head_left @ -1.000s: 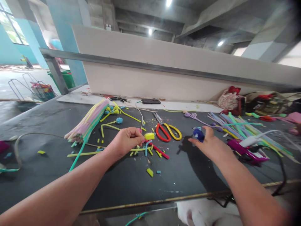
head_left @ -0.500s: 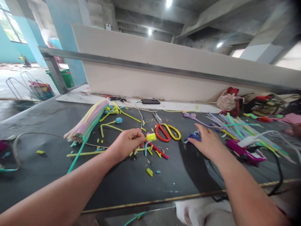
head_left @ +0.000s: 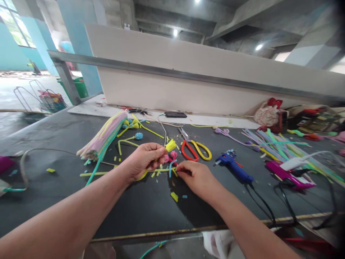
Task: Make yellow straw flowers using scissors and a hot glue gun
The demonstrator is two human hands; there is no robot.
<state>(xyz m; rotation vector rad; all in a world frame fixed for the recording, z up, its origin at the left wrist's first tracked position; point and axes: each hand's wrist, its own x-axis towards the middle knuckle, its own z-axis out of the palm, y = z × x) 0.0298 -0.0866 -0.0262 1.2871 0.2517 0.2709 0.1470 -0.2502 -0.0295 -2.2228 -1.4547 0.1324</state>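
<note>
My left hand (head_left: 148, 158) is closed on a yellow pipe cleaner flower (head_left: 170, 145), its head showing above the fingertips. A yellow stem runs down below the palm. My right hand (head_left: 198, 178) pinches at a red pipe cleaner (head_left: 171, 159), which it mostly covers. Pink pipe cleaner balls (head_left: 173, 154) show at the red piece's far end, between my hands. A short blue pipe cleaner (head_left: 170, 168) lies by the right fingertips. Just beyond are scissors (head_left: 190, 150) with red and yellow handles, blades apart. Right of my right hand, a blue glue gun (head_left: 235, 167) rests on the table.
A bundle of pastel pipe cleaners (head_left: 104, 138) lies left, with a blue pom-like ball (head_left: 138, 136) beside it. More loose pipe cleaners (head_left: 272, 142) spread on the right, near a magenta device (head_left: 289, 175) with cables. A phone (head_left: 175, 114) sits at the back. Yellow scraps (head_left: 174, 196) are scattered about.
My right hand has let go of the blue glue gun and moved left to the red pipe cleaner. My left hand has turned the yellow flower more upright.
</note>
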